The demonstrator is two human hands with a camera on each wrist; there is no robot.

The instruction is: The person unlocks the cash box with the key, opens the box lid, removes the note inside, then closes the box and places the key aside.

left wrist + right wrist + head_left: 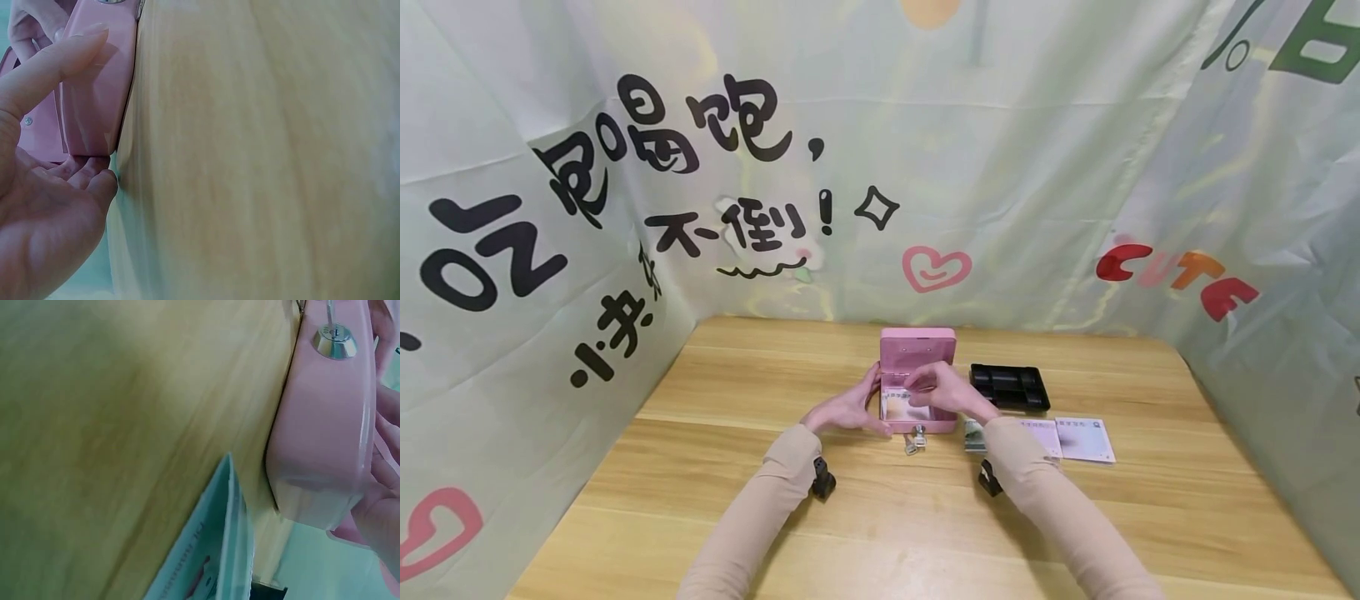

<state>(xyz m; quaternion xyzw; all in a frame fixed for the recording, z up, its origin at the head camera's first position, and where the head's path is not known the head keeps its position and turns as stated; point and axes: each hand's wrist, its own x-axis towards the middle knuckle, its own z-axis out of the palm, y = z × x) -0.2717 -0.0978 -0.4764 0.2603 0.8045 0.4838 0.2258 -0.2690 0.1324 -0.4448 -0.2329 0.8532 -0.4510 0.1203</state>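
Note:
A pink cash box (946,427) stands on the wooden table with its lid (904,354) raised at the back. My left hand (847,408) grips its left side, the thumb (75,53) lying on the front and the fingers bent along the side wall. Inside the box lie printed paper notes (904,407). My right hand (946,388) reaches over the right wall with bent fingers at the notes; its fingertips are partly hidden, so a pinch cannot be made out. A key sits in the front lock (335,341), with another key (912,447) hanging below.
Right of the box lies a black compartment tray (1000,369). Closer to me are a purple-toned note stack (1039,433), a bluish note stack (1084,439) and greenish folded notes (973,437), partly behind my right sleeve. A printed curtain (1037,167) encloses the wooden table (760,367).

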